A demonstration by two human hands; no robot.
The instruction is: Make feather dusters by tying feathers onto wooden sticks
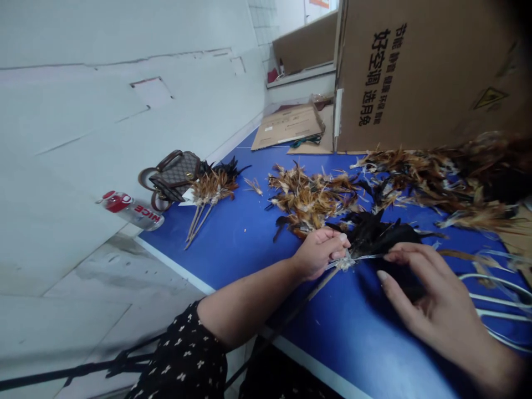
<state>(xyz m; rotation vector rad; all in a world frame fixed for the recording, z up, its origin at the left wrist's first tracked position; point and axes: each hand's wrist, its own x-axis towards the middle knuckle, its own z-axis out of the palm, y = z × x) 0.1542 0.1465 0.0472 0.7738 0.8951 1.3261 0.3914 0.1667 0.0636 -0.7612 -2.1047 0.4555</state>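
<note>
My left hand [320,252] is closed in a pinch on the base of a bunch of black feathers [376,233] where it meets a thin stick [320,282] that slants down toward me. My right hand [424,291] lies beside it with fingers stretched out, its fingertips touching a pale strand [368,256] that runs from the bunch's base. Both hands rest over the blue table [245,238].
Piles of brown and orange feathers [311,197] spread across the table's far side. A finished feather bundle on sticks [208,194], a brown handbag [172,176] and a red-capped bottle [133,209] lie at the left edge. A large cardboard box [415,72] stands behind; white cords [499,299] lie right.
</note>
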